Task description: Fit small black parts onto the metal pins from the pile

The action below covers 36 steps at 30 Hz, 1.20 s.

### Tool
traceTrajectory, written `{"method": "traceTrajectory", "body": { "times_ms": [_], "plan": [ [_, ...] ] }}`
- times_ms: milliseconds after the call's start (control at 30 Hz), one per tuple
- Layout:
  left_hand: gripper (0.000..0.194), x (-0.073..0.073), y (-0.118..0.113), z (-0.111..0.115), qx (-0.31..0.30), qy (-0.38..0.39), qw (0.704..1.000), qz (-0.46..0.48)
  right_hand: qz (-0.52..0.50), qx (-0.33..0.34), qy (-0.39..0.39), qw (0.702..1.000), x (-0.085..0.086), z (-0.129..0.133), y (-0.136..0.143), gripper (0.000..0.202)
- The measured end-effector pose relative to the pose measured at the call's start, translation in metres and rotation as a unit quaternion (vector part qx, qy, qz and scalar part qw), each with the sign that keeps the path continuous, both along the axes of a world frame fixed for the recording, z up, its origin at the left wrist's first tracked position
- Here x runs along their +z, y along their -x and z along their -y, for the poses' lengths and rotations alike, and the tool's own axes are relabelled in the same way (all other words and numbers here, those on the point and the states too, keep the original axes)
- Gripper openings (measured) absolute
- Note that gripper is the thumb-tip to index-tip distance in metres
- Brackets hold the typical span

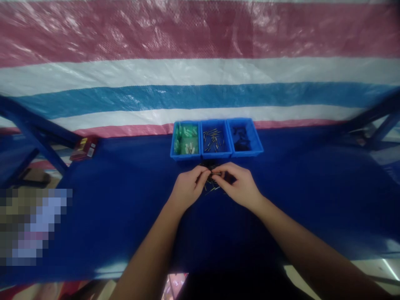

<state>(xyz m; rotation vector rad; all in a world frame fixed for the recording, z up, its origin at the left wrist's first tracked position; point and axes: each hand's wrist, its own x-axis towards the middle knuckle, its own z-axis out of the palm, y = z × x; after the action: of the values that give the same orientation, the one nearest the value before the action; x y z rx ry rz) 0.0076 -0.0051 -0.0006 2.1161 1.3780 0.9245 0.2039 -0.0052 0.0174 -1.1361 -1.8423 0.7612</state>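
Over a pile of thin, pointed metal pieces (212, 190) on the blue table, my two hands meet fingertip to fingertip. With thumb and fingers pinched together, my right hand (242, 183) grips a thin metal piece (216, 173). My left hand (186, 186) is closed in a pinch at its near end, and whatever those fingertips hold is too small to make out. Just beyond the hands stand three joined blue bins: the left bin (186, 158) has green and whitish pieces, the middle bin (216, 155) similar thin metal pieces, the right bin (258, 146) dark pieces.
The blue tabletop (125, 208) spreads around the hands. A red box (84, 148) lies at the far left by a blue metal frame (43, 143). A striped tarp (200, 71) hangs behind the table. A pixelated patch covers the left edge.
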Motion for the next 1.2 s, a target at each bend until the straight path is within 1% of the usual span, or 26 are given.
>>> {"method": "traceTrajectory", "body": {
  "times_ms": [100,233,300,400,500,567,633,733,833,967,1033,1200],
  "plan": [
    [0.017,-0.0008,-0.0001,0.0005,0.002,-0.002,1.000,0.017,-0.010,-0.001,-0.006,1.000,0.0001,-0.0007,0.0000,0.013],
    [0.014,-0.0033,-0.0011,0.0017,-0.019,-0.009,0.997,0.069,-0.016,-0.002,-0.011,1.000,-0.0012,-0.0025,-0.0005,0.010],
    [0.013,-0.0038,-0.0015,0.0018,-0.023,-0.014,0.997,0.078,-0.020,0.000,-0.011,1.000,-0.0019,-0.0029,-0.0007,0.010],
    [0.014,-0.0022,-0.0014,0.0018,-0.013,-0.014,0.998,0.061,-0.024,-0.002,-0.001,1.000,-0.0020,-0.0022,-0.0005,0.012],
    [0.020,0.0009,-0.0003,0.0015,-0.008,-0.005,1.000,0.027,-0.025,-0.003,0.002,1.000,-0.0009,-0.0008,-0.0003,0.015],
    [0.024,0.0027,0.0004,0.0013,-0.008,0.002,1.000,0.015,-0.026,-0.005,0.000,1.000,0.0000,-0.0003,-0.0003,0.014],
    [0.024,0.0035,0.0004,0.0014,-0.010,0.005,1.000,0.020,-0.026,-0.012,0.003,1.000,0.0005,-0.0005,-0.0004,0.010],
    [0.018,0.0032,-0.0012,0.0020,-0.012,0.004,0.999,0.050,-0.012,-0.023,0.017,0.999,0.0003,-0.0013,-0.0012,0.008],
    [0.014,0.0024,-0.0036,0.0026,-0.015,-0.008,0.998,0.067,0.001,-0.025,0.027,0.999,-0.0006,-0.0018,-0.0021,0.012],
    [0.013,0.0025,-0.0048,0.0028,-0.017,-0.031,0.996,0.078,0.012,-0.017,0.035,0.999,-0.0015,-0.0014,-0.0023,0.020],
    [0.012,0.0028,-0.0044,0.0027,-0.021,-0.031,0.996,0.079,0.014,-0.011,0.032,0.999,-0.0012,-0.0010,-0.0019,0.020],
    [0.013,0.0037,-0.0021,0.0028,-0.026,-0.013,0.997,0.065,0.005,-0.014,0.012,1.000,0.0013,-0.0001,-0.0002,0.011]
  ]
}}
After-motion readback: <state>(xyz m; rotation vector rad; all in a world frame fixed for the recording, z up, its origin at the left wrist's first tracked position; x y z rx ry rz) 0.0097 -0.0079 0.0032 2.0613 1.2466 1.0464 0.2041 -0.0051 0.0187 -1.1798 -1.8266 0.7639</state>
